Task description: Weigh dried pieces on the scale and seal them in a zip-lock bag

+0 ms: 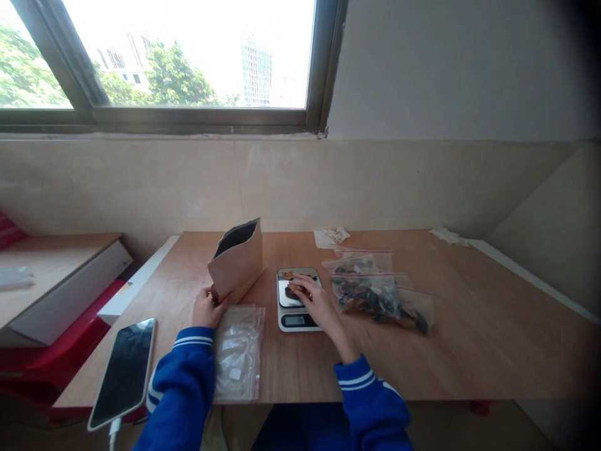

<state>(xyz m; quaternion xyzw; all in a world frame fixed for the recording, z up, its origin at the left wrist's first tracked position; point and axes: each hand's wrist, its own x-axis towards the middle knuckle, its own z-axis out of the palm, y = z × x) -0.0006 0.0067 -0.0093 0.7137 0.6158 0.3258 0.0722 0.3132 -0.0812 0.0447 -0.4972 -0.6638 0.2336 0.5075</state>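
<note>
My right hand [317,302] partly covers the brown pieces [287,275] on the scale [284,316], whose display [295,321] digits are too small to read. Darkness hides the depths of my paper bag [239,266]. The bottom edge cuts off the white cable [114,431]; the top edge crops the window [201,69].

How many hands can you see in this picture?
2: the left hand at the lower part of the brown paper bag, and the right hand over the scale.
</note>
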